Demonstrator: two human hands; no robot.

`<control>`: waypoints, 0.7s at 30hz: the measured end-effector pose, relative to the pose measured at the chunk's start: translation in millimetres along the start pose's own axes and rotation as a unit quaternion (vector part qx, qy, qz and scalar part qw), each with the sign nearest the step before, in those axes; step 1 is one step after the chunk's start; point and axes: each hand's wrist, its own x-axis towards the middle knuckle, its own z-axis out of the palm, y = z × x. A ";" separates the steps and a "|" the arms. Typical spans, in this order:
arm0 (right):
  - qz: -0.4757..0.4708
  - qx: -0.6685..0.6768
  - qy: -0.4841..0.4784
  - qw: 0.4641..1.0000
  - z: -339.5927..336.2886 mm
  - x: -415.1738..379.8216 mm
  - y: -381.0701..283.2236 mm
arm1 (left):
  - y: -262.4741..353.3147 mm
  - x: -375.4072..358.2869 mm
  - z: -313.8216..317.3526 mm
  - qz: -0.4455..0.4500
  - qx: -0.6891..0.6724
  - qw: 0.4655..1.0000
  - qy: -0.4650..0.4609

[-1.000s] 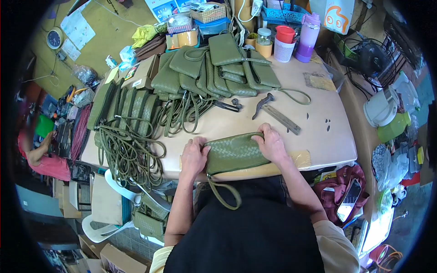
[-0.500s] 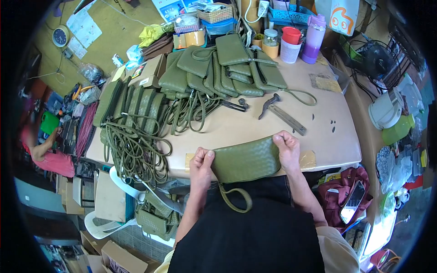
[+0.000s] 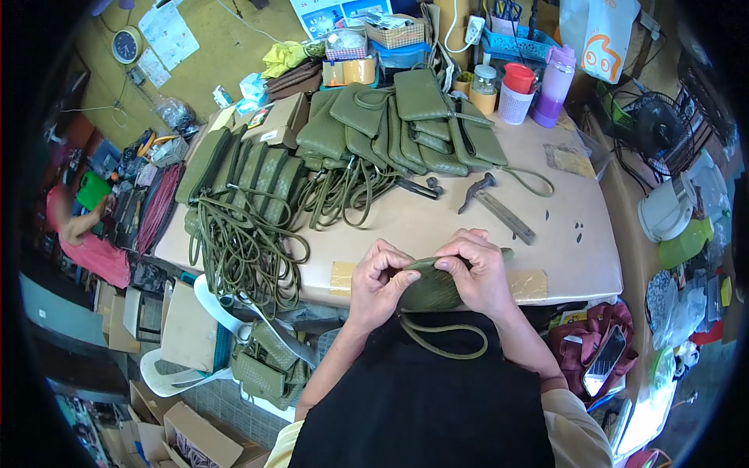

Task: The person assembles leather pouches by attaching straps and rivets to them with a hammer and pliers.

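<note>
Both hands grip a green woven pouch (image 3: 429, 291) at the table's front edge, in front of the black apron. My left hand (image 3: 380, 282) pinches its upper edge on the left, fingers curled. Close beside it, my right hand (image 3: 473, 273) pinches the same edge with thumb and fingers. A green wrist strap (image 3: 449, 352) hangs in a loop below the pouch. Behind the hands lie a hammer (image 3: 499, 210) and a dark tool (image 3: 417, 187). Green pouches (image 3: 359, 117) are piled further back, with more standing in a row (image 3: 250, 175) at the left, their straps (image 3: 242, 249) tangled over the edge.
Cups (image 3: 515, 93) and a purple bottle (image 3: 554, 86) stand at the back of the table (image 3: 573, 257). A white chair (image 3: 211, 300) holding green bags (image 3: 269, 363) is at lower left. A co-worker in red (image 3: 90, 242) is at far left; a maroon bag (image 3: 589, 343) lies right.
My hands have come together from the pouch's two ends to the middle of its upper edge. The pouch is now bunched and mostly covered by them, and its strap has swung right.
</note>
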 end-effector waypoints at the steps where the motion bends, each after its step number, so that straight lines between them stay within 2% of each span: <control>1: -0.003 0.001 -0.001 1.000 2.2 1.0 -2.4 | -3.4 -2.5 -2.8 0.017 0.040 0.999 -0.003; 4: -0.001 -0.013 0.008 1.000 5.5 3.9 -12.8 | 1.6 -5.0 -2.3 0.025 0.085 0.996 0.006; 6: 0.014 0.018 -0.024 0.999 4.8 6.7 -16.7 | 5.8 -5.3 0.7 0.017 0.089 0.996 0.015; 7: 0.014 0.015 -0.023 1.000 5.3 5.9 -15.6 | 6.4 -4.8 2.8 0.046 0.116 0.992 0.019; 8: 0.021 0.017 -0.010 1.000 7.3 4.4 -12.1 | 6.6 -4.5 4.6 0.076 0.143 0.986 0.024; 13: 0.064 0.046 0.039 0.996 20.2 0.7 1.2 | -2.8 -11.2 7.7 0.080 0.144 0.986 0.022; 15: 0.048 0.038 0.027 0.998 17.8 8.8 -7.4 | -1.5 -10.2 9.4 0.022 0.041 0.998 0.043; 16: 0.047 0.038 0.027 0.998 14.7 10.5 -11.6 | -0.8 -10.5 7.6 0.023 0.042 0.998 0.042; 18: -0.055 -0.028 -0.022 0.998 7.3 14.5 -17.6 | 0.9 -8.9 3.9 0.067 0.131 0.988 0.038; 21: -0.095 -0.091 0.024 0.991 10.6 16.6 -23.8 | 13.8 -4.2 6.8 0.090 0.135 0.987 0.021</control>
